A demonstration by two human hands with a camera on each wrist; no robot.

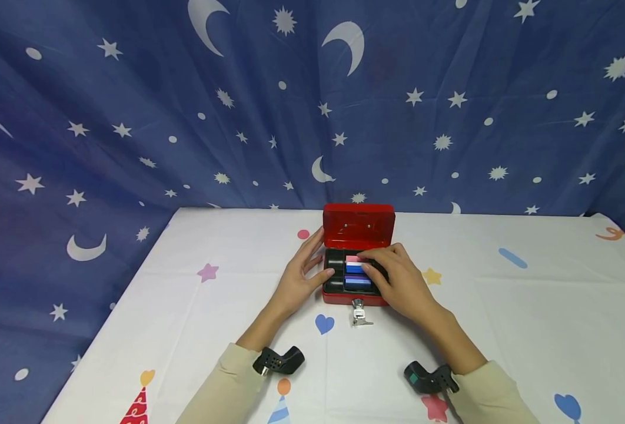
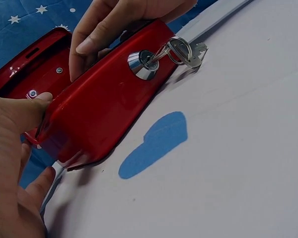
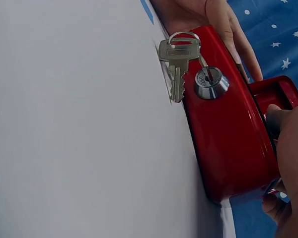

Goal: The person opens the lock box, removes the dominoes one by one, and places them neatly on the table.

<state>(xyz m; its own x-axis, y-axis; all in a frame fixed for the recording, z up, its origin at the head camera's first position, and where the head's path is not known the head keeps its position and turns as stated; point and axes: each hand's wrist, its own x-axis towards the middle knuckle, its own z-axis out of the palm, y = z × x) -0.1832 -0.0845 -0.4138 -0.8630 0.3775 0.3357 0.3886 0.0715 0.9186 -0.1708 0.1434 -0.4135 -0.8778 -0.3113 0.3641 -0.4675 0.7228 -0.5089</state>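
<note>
A red metal cash box stands on the table with its lid raised. Inside is a black tray with compartments. My left hand holds the box's left side, thumb over the rim and fingers along the outer wall. My right hand reaches in from the right, its thumb and index finger pinching the right end of a pink, white and blue striped block. Nearer me in the tray lies a purple, blue and dark striped block. Its other fingers partly hide the tray's right side.
A key sits in the front lock, and another key hangs from its ring over the white tablecloth. The cloth has printed hearts, stars and party hats. A blue curtain with moons and stars hangs behind the table.
</note>
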